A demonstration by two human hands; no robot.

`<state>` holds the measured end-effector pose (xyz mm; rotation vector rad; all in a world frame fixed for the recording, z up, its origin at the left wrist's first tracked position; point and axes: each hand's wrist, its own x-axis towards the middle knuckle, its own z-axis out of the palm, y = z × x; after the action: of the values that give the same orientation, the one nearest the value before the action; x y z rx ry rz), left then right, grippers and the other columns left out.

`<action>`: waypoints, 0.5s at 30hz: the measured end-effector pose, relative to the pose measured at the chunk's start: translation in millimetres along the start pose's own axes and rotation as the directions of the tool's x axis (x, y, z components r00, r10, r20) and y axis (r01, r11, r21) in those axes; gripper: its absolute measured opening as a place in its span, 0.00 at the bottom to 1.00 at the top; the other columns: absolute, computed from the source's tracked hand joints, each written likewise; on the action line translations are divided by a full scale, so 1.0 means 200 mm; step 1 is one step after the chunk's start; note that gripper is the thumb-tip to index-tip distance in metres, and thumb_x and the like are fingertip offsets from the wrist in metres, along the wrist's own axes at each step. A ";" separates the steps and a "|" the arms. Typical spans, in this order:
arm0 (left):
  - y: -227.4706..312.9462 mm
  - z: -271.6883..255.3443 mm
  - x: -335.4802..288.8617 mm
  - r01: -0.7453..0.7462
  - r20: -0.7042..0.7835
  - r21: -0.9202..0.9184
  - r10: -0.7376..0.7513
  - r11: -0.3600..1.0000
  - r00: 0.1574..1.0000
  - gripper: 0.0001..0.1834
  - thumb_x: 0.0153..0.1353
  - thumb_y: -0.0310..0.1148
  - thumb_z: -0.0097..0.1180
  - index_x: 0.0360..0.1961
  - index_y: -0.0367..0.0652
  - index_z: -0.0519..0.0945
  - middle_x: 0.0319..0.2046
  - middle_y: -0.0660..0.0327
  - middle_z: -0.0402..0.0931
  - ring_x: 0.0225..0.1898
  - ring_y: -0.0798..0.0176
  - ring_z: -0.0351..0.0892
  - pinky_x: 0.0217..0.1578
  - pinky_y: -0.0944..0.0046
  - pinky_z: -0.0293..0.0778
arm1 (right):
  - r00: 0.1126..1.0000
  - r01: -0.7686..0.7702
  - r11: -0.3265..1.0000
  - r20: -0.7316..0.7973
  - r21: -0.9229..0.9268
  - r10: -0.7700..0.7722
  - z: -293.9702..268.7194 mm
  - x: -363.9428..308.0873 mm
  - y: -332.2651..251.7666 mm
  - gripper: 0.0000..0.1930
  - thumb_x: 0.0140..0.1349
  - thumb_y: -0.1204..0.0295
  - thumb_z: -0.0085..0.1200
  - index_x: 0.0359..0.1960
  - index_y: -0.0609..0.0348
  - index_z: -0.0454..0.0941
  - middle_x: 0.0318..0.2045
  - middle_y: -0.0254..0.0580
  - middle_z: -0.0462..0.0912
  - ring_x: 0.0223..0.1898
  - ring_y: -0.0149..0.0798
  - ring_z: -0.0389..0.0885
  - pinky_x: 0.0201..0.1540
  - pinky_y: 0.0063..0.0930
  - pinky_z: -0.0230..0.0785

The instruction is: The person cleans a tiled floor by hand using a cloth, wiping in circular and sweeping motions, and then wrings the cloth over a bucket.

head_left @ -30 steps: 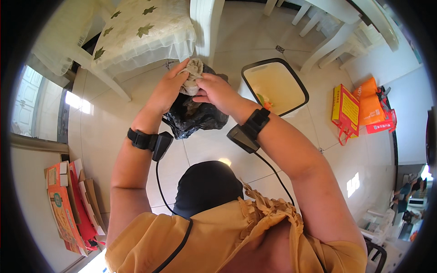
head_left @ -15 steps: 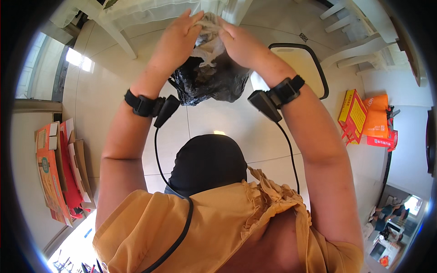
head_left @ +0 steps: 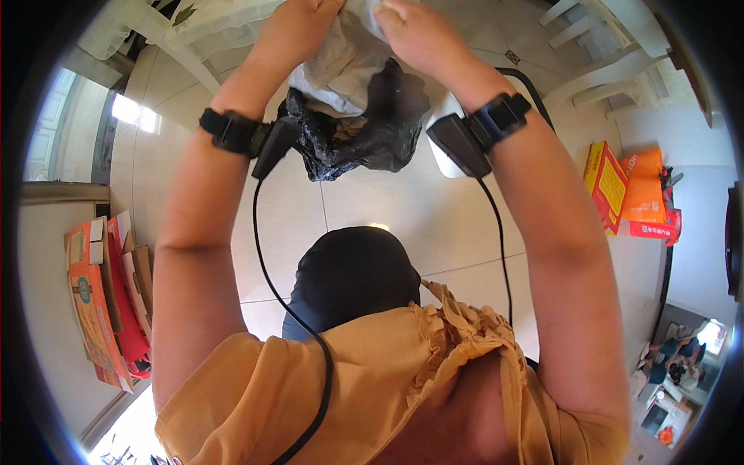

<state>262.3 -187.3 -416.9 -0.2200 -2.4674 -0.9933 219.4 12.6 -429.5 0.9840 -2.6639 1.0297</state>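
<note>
"What's moved?"
"Both hands are higher and farther off beyond the black plastic bag (head_left: 395,128), and the pale crumpled sheet (head_left: 337,81) is opened out where it was bunched."

"How are the hands set?"
"The left hand (head_left: 341,6) looks pinched on the sheet's far left edge, the right hand (head_left: 380,14) on the far right. Both sit past the bag, near the picture's top, so the fingertips are partly cut off. The sheet hangs over the bag's far left part; I can't tell whether they touch, or if it's cloth or plastic."

"What could go wrong?"
"If the sheet is thin, pulling unevenly might tear it or slip it from one pinch. If a fold catches the bag, a tug could drag that across the tiled floor (head_left: 364,198)."

"Anything beside it?"
"The white bin (head_left: 443,165), just right of the bag: a wide swing of the right arm could knock it. The wrist cable (head_left: 256,225), left of the bag and nearer the body, might snag if it swings forward."
</note>
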 end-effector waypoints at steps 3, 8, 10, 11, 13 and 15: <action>-0.02 0.03 0.02 -0.068 -0.005 -0.033 0.068 0.997 0.998 0.15 0.69 0.39 0.49 0.35 0.36 0.78 0.33 0.40 0.79 0.35 0.39 0.78 0.38 0.49 0.73 | 0.967 0.106 0.990 -0.243 0.090 -0.082 -0.01 0.00 0.01 0.18 0.70 0.64 0.41 0.41 0.70 0.76 0.40 0.70 0.79 0.46 0.69 0.77 0.49 0.52 0.70; -0.04 0.05 0.00 -0.042 0.003 -0.011 0.042 0.999 0.999 0.15 0.68 0.39 0.49 0.35 0.36 0.78 0.34 0.40 0.79 0.37 0.39 0.80 0.39 0.49 0.74 | 0.948 0.094 0.995 -0.308 0.038 -0.078 0.01 -0.03 0.03 0.17 0.70 0.66 0.41 0.43 0.71 0.76 0.40 0.69 0.80 0.45 0.69 0.77 0.48 0.50 0.71; -0.04 0.04 0.01 0.028 0.073 0.059 -0.032 0.998 0.997 0.15 0.68 0.39 0.49 0.37 0.36 0.79 0.35 0.40 0.79 0.40 0.40 0.81 0.41 0.51 0.74 | 0.928 0.145 0.989 -0.351 0.029 -0.126 0.00 -0.02 0.02 0.16 0.70 0.67 0.42 0.44 0.71 0.76 0.40 0.68 0.80 0.45 0.68 0.78 0.48 0.50 0.71; -0.04 0.04 0.01 0.068 0.109 0.098 -0.079 0.993 0.991 0.15 0.68 0.39 0.50 0.37 0.36 0.80 0.36 0.40 0.80 0.41 0.41 0.81 0.42 0.51 0.74 | 0.931 0.150 0.989 -0.336 -0.008 -0.144 0.00 -0.03 0.01 0.16 0.70 0.67 0.42 0.42 0.70 0.75 0.39 0.67 0.80 0.44 0.68 0.78 0.48 0.50 0.71; -0.05 0.04 0.02 -0.148 -0.106 -0.007 0.146 0.989 0.984 0.16 0.68 0.40 0.52 0.42 0.36 0.81 0.38 0.40 0.80 0.42 0.42 0.81 0.45 0.53 0.74 | 0.927 0.171 0.981 -0.323 -0.089 -0.191 -0.01 -0.03 -0.02 0.14 0.70 0.68 0.43 0.40 0.69 0.75 0.38 0.66 0.80 0.42 0.68 0.78 0.46 0.51 0.71; -0.05 0.03 0.04 -0.205 -0.176 0.010 0.204 0.979 0.963 0.16 0.68 0.40 0.52 0.48 0.40 0.82 0.42 0.41 0.81 0.45 0.43 0.81 0.49 0.55 0.74 | 0.876 0.222 0.973 -0.426 -0.067 -0.229 -0.03 -0.03 -0.05 0.13 0.69 0.68 0.44 0.38 0.69 0.75 0.37 0.66 0.79 0.41 0.67 0.78 0.46 0.52 0.71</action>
<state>249.7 -190.4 -422.5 -0.3655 -2.2290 -0.8945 230.2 14.1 -422.2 0.9090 -2.1396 1.0305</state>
